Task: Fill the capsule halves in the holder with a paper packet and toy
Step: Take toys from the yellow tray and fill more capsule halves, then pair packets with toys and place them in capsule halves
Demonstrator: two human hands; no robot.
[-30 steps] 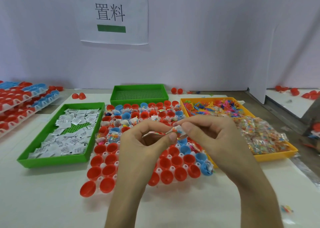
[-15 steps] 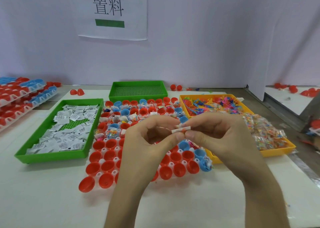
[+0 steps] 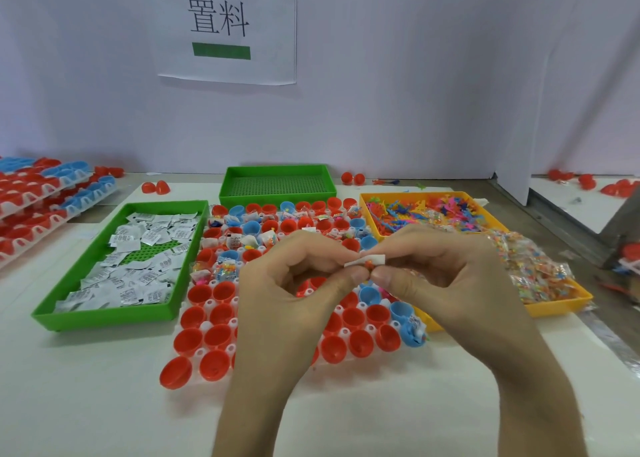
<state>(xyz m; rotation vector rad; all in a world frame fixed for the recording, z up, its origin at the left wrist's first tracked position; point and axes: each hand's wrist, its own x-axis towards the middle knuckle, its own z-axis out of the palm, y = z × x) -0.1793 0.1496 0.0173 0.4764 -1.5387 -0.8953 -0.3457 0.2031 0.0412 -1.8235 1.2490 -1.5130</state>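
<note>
While both were raised above the middle of the white plastic holder point(image 3: 206, 325), the left hand point(image 3: 298, 283) and the right hand point(image 3: 443, 276) met fingertip to fingertip. Each pinched one end of a small white paper packet point(image 3: 367, 259) between thumb and forefinger, and the other fingers were curled in behind. A tiny orange toy piece point(image 3: 369, 266) showed just under the packet, at the point where the two thumb tips came together. Which hand gripped it could not be told.

The holder lay on the white worktop point(image 3: 86, 404) below the hands, its sockets filled with red plastic capsule halves point(image 3: 188, 340) and blue plastic capsule halves point(image 3: 370, 294). In the far rows the halves already contained packets and coloured bits, while those in the near rows showed only their bare insides. One red half sat tilted at the near left corner.

Just left of the holder stood a green plastic tray point(image 3: 104, 318) strewn with white printed packets. On the right a yellow plastic tray point(image 3: 554, 307) carried loose coloured toys at its far end and clear bagged toys nearer. A second green perforated tray point(image 3: 277, 198) sat beyond the holder. At the far left, stacked white holders of red and blue halves point(image 3: 41, 207) lay in tiers, and a few loose red halves point(image 3: 156, 188) lay near them. A white paper sign with black characters and a green bar point(image 3: 228, 26) hung on the pale wall behind.
</note>
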